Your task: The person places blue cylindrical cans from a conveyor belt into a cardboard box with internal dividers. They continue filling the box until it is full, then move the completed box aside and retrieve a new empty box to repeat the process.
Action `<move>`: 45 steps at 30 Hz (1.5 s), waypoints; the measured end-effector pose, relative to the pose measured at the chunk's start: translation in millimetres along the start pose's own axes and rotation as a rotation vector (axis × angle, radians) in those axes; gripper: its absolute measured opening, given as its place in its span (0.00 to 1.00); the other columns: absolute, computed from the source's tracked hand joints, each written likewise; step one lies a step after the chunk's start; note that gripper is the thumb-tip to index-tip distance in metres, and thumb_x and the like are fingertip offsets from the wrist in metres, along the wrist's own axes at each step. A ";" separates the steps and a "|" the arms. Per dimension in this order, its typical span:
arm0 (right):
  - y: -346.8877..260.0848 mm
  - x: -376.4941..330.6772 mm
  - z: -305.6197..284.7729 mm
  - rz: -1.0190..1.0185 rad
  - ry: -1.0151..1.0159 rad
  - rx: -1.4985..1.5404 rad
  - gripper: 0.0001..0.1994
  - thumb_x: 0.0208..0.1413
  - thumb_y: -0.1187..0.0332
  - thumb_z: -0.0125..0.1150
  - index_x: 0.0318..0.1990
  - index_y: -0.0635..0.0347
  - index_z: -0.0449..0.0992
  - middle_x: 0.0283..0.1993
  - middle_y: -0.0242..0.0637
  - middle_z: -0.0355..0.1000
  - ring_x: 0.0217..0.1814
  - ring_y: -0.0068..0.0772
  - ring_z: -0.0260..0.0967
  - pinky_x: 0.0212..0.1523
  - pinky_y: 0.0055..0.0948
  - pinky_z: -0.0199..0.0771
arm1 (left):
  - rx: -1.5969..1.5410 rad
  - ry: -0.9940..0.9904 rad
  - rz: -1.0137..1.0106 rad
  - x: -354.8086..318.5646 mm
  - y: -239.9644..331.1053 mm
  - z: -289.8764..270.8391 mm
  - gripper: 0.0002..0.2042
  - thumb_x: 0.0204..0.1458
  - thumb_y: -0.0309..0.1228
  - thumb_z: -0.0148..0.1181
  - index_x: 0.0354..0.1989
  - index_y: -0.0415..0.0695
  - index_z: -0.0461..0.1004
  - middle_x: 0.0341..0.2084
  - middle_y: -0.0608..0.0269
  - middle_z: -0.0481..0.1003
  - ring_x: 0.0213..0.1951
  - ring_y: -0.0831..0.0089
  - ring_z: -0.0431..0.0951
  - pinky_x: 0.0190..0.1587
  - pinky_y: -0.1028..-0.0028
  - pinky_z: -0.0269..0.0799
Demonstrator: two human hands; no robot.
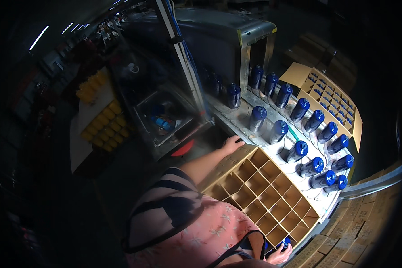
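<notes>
An open cardboard box (256, 202) with divider cells stands right in front of me, most of its cells holding nothing. My left hand (233, 144) is at the box's far left corner, fingers curled over the edge beside the conveyor. At the box's near right corner, my right hand (279, 255) has its fingers round the top of a dark blue bottle (285, 242) that sits low in a cell. Part of another blue top shows next to it, mostly hidden by my clothing. Several upright, glossy dark blue bottles (301, 151) stand in rows on the conveyor (272, 149) beyond the box.
A metal machine housing (257, 40) rises at the conveyor's far end. Beyond the conveyor is a second divided box (315, 82) filled with blue-topped items. Stacked cartons (353, 223) lie at right. A metal tray (165, 114), a post (185, 58) and yellow items (105, 127) are at left.
</notes>
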State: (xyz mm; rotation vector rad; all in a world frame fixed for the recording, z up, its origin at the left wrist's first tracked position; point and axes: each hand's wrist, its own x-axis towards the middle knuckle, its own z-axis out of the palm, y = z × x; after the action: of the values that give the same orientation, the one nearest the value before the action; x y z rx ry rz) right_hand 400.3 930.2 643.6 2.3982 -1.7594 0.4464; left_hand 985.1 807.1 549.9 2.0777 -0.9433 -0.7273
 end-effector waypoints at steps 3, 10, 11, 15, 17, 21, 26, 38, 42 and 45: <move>-9.5 5.3 3.1 0.288 0.070 0.172 0.14 0.54 0.65 0.63 0.46 0.61 0.77 0.47 0.41 0.75 0.48 0.45 0.71 0.50 0.38 0.70 | 0.083 -0.140 -0.201 -65.9 0.1 37.5 0.44 0.50 0.63 0.54 0.64 0.38 0.58 0.55 0.39 0.69 0.60 0.48 0.67 0.62 0.59 0.61; 7.8 -3.5 29.0 0.482 0.080 0.160 0.17 0.48 0.68 0.68 0.47 0.58 0.78 0.50 0.37 0.75 0.52 0.41 0.72 0.54 0.34 0.68 | 0.279 -0.118 -0.068 -100.0 -2.0 45.7 0.25 0.55 0.45 0.57 0.56 0.41 0.66 0.42 0.40 0.76 0.47 0.44 0.75 0.49 0.55 0.70; 6.3 -5.8 28.0 0.510 0.079 0.149 0.16 0.47 0.68 0.69 0.46 0.57 0.79 0.51 0.36 0.75 0.52 0.41 0.72 0.55 0.34 0.68 | 0.247 -0.160 -0.021 -96.5 -0.1 43.5 0.24 0.56 0.44 0.57 0.56 0.42 0.66 0.43 0.42 0.76 0.47 0.45 0.75 0.50 0.56 0.70; 2.8 -1.9 24.3 0.552 0.049 0.141 0.16 0.47 0.67 0.69 0.45 0.57 0.78 0.50 0.35 0.75 0.52 0.41 0.71 0.55 0.34 0.68 | 0.238 -0.176 -0.072 -97.6 7.2 41.5 0.20 0.57 0.41 0.55 0.52 0.42 0.69 0.43 0.45 0.76 0.48 0.47 0.74 0.51 0.58 0.69; 1.5 0.8 22.6 0.550 0.061 0.180 0.16 0.47 0.67 0.69 0.45 0.56 0.78 0.50 0.36 0.75 0.52 0.41 0.71 0.54 0.35 0.68 | 0.207 -0.168 -0.069 -99.2 3.6 43.4 0.22 0.56 0.42 0.55 0.55 0.41 0.68 0.45 0.44 0.76 0.48 0.47 0.74 0.51 0.58 0.69; 3.2 0.0 26.1 0.538 0.095 0.164 0.16 0.46 0.70 0.69 0.44 0.58 0.78 0.48 0.37 0.75 0.50 0.42 0.72 0.53 0.35 0.69 | 0.181 -0.221 -0.031 -85.3 -13.5 46.5 0.27 0.55 0.44 0.56 0.59 0.40 0.66 0.48 0.43 0.74 0.51 0.45 0.73 0.53 0.58 0.68; 8.4 -4.6 32.8 0.573 0.123 0.190 0.17 0.43 0.71 0.69 0.44 0.57 0.78 0.48 0.40 0.75 0.51 0.46 0.71 0.55 0.37 0.66 | -0.525 -0.084 0.267 -11.9 26.3 46.6 0.25 0.54 0.25 0.61 0.60 0.34 0.64 0.56 0.44 0.70 0.60 0.61 0.69 0.60 0.68 0.66; 11.1 -8.1 35.9 0.609 0.112 0.122 0.17 0.42 0.62 0.72 0.43 0.48 0.78 0.48 0.28 0.75 0.55 0.33 0.69 0.59 0.35 0.59 | -0.114 -0.209 0.597 92.6 183.8 116.6 0.21 0.42 0.27 0.68 0.49 0.49 0.77 0.51 0.54 0.74 0.50 0.59 0.73 0.56 0.68 0.67; 13.1 -5.7 34.6 0.649 0.104 0.136 0.17 0.44 0.62 0.69 0.43 0.50 0.78 0.49 0.30 0.75 0.55 0.35 0.68 0.60 0.37 0.58 | -0.168 -0.252 0.588 83.8 200.6 130.4 0.16 0.42 0.25 0.66 0.43 0.45 0.78 0.52 0.53 0.75 0.50 0.59 0.74 0.57 0.69 0.67; 14.5 -4.6 35.3 0.669 0.068 0.124 0.16 0.45 0.62 0.69 0.44 0.50 0.77 0.50 0.30 0.74 0.56 0.34 0.68 0.60 0.36 0.57 | -0.144 -0.168 0.619 81.6 210.5 145.3 0.15 0.42 0.26 0.66 0.42 0.46 0.78 0.50 0.54 0.76 0.48 0.57 0.77 0.53 0.68 0.69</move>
State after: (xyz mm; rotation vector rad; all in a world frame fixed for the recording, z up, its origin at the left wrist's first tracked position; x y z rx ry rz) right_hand 390.9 920.0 607.7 1.7659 -2.5355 0.7091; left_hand 845.1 588.5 618.8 1.4880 -1.4847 -0.6145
